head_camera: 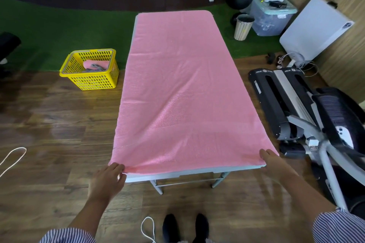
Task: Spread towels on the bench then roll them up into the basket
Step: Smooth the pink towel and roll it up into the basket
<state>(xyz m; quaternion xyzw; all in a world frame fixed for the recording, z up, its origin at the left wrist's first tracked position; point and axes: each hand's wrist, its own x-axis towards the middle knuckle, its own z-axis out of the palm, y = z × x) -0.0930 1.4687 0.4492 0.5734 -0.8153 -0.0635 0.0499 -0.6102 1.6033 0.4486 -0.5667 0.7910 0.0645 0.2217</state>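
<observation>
The pink towel [181, 92] lay flat over the whole worktop [177, 176]. The left hand [107, 180] pinched the near left corner. The right hand [276, 161] lay on the near right corner, but its grip could not be told. The spreading step looked nearly done. Next, both hands would need to roll the towel up for the yellow basket [90, 81] on the floor, which had 1 rolled towel [96, 64] inside.
</observation>
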